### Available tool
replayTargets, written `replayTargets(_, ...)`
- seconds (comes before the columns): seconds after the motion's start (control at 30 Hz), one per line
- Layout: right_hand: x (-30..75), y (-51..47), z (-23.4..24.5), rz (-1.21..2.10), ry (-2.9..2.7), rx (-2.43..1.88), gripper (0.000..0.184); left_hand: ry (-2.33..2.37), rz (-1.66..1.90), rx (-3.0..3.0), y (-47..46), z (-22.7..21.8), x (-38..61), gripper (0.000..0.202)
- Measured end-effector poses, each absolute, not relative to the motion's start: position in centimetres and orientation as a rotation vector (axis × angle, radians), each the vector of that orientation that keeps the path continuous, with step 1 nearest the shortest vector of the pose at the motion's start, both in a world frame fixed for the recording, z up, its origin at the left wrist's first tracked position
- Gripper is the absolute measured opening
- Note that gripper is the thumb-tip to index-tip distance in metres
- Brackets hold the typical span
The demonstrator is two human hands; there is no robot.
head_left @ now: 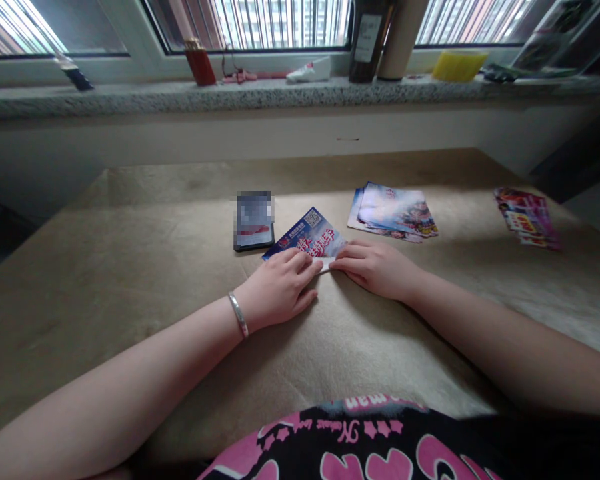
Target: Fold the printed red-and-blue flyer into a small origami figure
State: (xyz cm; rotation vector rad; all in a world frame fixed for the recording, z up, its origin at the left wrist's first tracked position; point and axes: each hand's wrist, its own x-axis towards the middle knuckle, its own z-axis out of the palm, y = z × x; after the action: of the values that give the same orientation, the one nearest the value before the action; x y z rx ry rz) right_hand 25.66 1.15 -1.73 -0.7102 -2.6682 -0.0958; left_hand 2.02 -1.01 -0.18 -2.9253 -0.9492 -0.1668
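A blue printed flyer [314,230] with red-and-white lettering and a QR code lies on the table, folded to a triangle-like shape. A strip of its white underside shows along the near edge. My left hand [286,283], a silver bangle on its wrist, presses the flyer's lower left side with fingers together. At the right corner, my right hand [373,267] pinches the same edge, its fingertips close to the left thumb. The fingers hide part of the fold. Just beyond my left hand is a dark, flat, phone-like object [254,223] with a blurred-out face.
A small stack of printed flyers [397,207] lies to the right, and red-and-purple printed cards [527,217] sit near the right edge. Behind the table [130,247], a stone windowsill [145,98] holds a red container [200,63], a dark bottle [367,40] and a yellow object [460,65].
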Motion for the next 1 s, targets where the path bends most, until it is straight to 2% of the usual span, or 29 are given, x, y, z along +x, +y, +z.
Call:
replayTargets(0.57, 25.6, 0.9, -1.5, -0.017, -2.677, -0.712, 0.027, -0.847, -0.095, -2.992, -1.0, 0.7, 1.6, 0.044)
replayTargets(1.0, 25.4, 0.8, -0.5, -0.099, -2.768, -0.737, 0.025, -0.831, -0.066, -2.961, -1.2, 0.8, 1.9, 0.040)
